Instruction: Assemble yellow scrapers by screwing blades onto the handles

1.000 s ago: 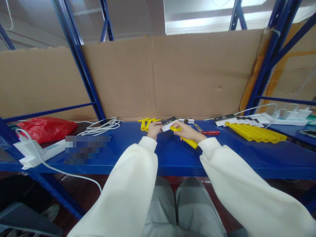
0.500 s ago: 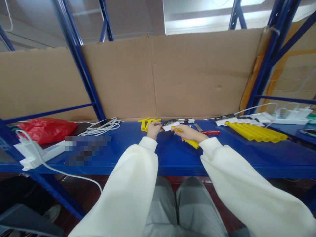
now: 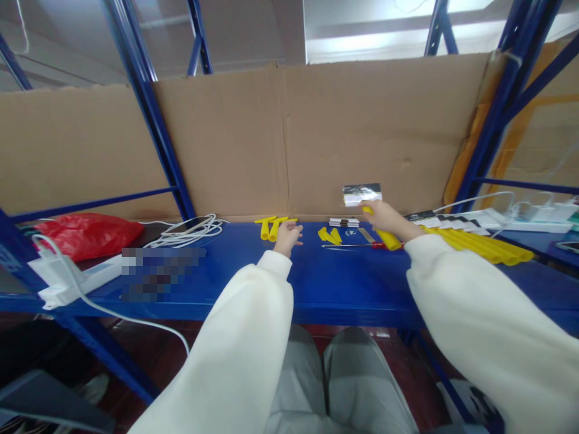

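My right hand (image 3: 384,218) is closed on a yellow-handled tool (image 3: 389,239), raised above the shelf, with a black-and-white card (image 3: 362,194) at its upper end. My left hand (image 3: 288,237) holds nothing, fingers apart, beside yellow T-shaped pieces (image 3: 274,230). Between my hands lie small yellow pieces (image 3: 330,235), a stack of cards (image 3: 342,222) and a screwdriver (image 3: 348,246) with a red handle, partly behind the tool. To the right, several yellow tubes with cards (image 3: 486,244) lie in a row.
On the left are a red bag (image 3: 90,235), a coiled white cable (image 3: 192,231) and a white power strip (image 3: 97,276). Cardboard (image 3: 316,138) stands behind the blue shelf (image 3: 253,283). Another power strip (image 3: 543,225) sits at the right.
My right hand has moved right and up with the yellow tool and card. My left hand has let go of the card, its fingers now apart. Small yellow pieces between the hands are uncovered.
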Motion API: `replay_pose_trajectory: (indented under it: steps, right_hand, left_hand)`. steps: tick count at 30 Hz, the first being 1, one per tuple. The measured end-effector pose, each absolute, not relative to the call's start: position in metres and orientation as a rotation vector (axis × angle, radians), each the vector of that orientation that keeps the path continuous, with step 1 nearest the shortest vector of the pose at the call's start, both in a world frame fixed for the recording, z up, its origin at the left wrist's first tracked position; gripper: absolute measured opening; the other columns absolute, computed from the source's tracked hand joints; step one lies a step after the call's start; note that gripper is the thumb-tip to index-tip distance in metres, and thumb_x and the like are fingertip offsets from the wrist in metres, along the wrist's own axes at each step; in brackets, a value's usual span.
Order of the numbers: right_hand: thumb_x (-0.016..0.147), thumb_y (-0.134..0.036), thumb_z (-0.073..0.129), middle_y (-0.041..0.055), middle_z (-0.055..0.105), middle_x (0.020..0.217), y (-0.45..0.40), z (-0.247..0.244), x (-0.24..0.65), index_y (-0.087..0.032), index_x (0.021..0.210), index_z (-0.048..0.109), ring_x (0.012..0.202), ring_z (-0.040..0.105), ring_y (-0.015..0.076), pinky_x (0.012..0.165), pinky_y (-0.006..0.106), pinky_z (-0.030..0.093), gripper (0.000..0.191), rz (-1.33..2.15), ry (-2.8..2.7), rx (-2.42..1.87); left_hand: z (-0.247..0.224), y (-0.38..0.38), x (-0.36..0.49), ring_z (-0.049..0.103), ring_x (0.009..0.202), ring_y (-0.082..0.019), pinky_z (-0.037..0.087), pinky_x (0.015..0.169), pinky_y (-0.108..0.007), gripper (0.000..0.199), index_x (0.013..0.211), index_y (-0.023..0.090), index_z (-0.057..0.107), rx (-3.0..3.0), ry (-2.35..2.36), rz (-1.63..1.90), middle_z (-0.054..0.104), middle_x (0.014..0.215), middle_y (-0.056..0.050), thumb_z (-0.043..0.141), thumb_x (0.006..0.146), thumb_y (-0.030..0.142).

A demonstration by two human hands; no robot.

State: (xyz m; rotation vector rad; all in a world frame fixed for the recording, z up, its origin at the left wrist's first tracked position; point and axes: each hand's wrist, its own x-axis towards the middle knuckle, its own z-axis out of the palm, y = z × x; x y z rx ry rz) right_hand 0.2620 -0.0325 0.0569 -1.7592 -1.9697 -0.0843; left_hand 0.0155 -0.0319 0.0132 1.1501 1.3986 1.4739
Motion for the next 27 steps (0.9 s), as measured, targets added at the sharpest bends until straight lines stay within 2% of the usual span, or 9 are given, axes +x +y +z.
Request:
replay_pose_trajectory:
  steps: [3,5,8,12,19,27]
  right_hand:
    - [0.089,-0.013,0.044,0.0209,0.062,0.123,-0.019,0.059,0.316,-0.014,0.132,0.060,0.095,0.069,0.0273,0.084,0.036,0.052,0.046,-0.335,-1.831,-2.019]
    - [0.087,-0.014,0.045,0.0217,0.062,0.121,-0.011,0.050,0.348,-0.014,0.134,0.059,0.099,0.068,0.0302,0.087,0.039,0.051,0.048,-0.382,-1.722,-2.154]
    - [0.084,-0.013,0.046,0.0241,0.062,0.117,-0.003,0.025,0.377,-0.011,0.134,0.058,0.096,0.068,0.0316,0.085,0.040,0.051,0.051,-0.384,-1.657,-2.235]
    - [0.082,-0.013,0.047,0.0255,0.060,0.123,0.001,-0.001,0.382,-0.010,0.134,0.056,0.099,0.068,0.0317,0.084,0.039,0.051,0.053,-0.345,-1.747,-2.336]
    - [0.086,-0.009,0.041,0.0267,0.056,0.132,-0.006,-0.002,0.375,-0.009,0.137,0.054,0.116,0.061,0.0335,0.088,0.041,0.050,0.053,-0.277,-1.938,-2.462]
    - [0.087,-0.014,0.040,0.0236,0.058,0.131,-0.012,-0.007,0.370,-0.013,0.136,0.055,0.123,0.053,0.0344,0.091,0.049,0.047,0.050,-0.420,-1.908,-2.500]
  left_hand:
    - [0.013,-0.031,0.016,0.069,0.080,-0.014,0.054,0.051,-0.015,0.030,0.114,0.012,0.060,1.158,1.421,1.431,0.068,0.111,-0.013,0.060,0.085,0.006]
    - [0.013,-0.031,0.015,0.069,0.079,-0.014,0.053,0.049,-0.015,0.032,0.116,0.012,0.059,1.166,1.426,1.423,0.067,0.114,-0.013,0.058,0.084,0.005]
    - [0.012,-0.031,0.015,0.069,0.077,-0.015,0.054,0.050,-0.018,0.037,0.118,0.012,0.059,1.175,1.436,1.417,0.069,0.112,-0.013,0.060,0.082,0.005]
    - [0.011,-0.030,0.014,0.070,0.077,-0.016,0.055,0.051,-0.019,0.037,0.119,0.011,0.059,1.200,1.437,1.387,0.068,0.115,-0.016,0.057,0.083,0.006]
    - [0.009,-0.028,0.015,0.070,0.077,-0.015,0.057,0.054,-0.021,0.038,0.121,0.013,0.057,1.193,1.463,1.391,0.066,0.120,-0.015,0.057,0.084,0.004]
    - [0.008,-0.025,0.012,0.070,0.075,-0.015,0.057,0.055,-0.022,0.039,0.119,0.013,0.057,1.226,1.499,1.390,0.067,0.110,-0.013,0.058,0.082,0.002]
